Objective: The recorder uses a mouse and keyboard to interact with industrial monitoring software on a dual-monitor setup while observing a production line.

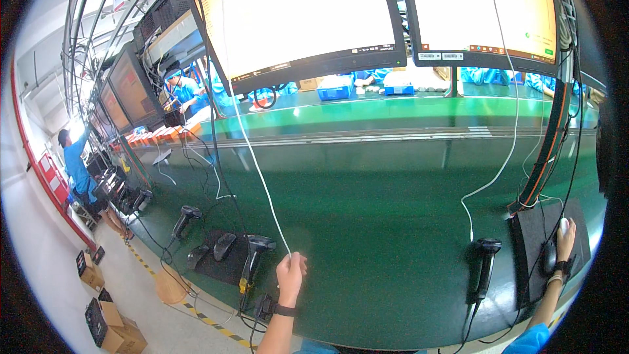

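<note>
My left hand [291, 275] is closed around the lower end of a white cable [257, 164] that hangs down past the left monitor. At the far right, my right hand [565, 242] is curled over a white computer mouse [563, 225], which its fingers partly cover. A black mouse [549, 257] lies beside that hand on a dark mouse pad [528, 239]. Left of the pad, a black barcode scanner [486, 265] rests on the green bench [386, 242]. Another black scanner [254, 259] lies just left of my left hand.
Two monitors [308, 71] [485, 58] hang above the bench. A third scanner [186, 221] and two dark mice [224, 246] lie to the left. Loose cables cross the bench. Behind runs a green conveyor [367, 115] with blue bins [335, 92]. People in blue work beyond; cardboard boxes [124, 335] stand on the floor.
</note>
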Motion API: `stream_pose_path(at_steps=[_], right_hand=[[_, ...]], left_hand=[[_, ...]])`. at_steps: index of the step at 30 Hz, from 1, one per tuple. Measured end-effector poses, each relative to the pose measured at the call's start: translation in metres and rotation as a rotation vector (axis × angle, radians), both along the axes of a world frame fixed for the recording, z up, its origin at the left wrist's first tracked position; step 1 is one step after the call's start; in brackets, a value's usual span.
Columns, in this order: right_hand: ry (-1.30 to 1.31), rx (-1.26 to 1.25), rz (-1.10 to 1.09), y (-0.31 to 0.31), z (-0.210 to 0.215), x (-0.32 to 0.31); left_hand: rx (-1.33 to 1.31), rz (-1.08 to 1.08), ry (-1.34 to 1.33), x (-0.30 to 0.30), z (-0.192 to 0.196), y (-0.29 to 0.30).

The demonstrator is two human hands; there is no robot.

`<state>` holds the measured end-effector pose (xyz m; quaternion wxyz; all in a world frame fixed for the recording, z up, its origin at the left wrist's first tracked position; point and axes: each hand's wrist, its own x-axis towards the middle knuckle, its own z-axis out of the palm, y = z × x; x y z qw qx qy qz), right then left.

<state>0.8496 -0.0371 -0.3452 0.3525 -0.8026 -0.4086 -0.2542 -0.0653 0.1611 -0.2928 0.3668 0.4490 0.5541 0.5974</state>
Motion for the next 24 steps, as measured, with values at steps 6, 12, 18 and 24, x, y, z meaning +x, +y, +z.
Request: stream_pose_path(at_steps=[6, 12, 18, 24], right_hand=[[-0.023, 0.014, -0.017, 0.002, 0.003, -0.003], [0.022, -0.025, -0.028, 0.001, 0.006, -0.007], [-0.033, -0.002, -0.012, 0.006, 0.008, -0.005], [-0.027, -0.006, 0.011, 0.003, 0.008, -0.010]], left_hand=[[-0.013, 0.002, 0.010, 0.001, 0.001, -0.001], [-0.009, 0.001, 0.000, 0.001, -0.001, 0.001], [-0.002, 0.008, -0.012, -0.002, -0.005, 0.001], [-0.011, 0.002, -0.003, 0.001, 0.001, -0.001]])
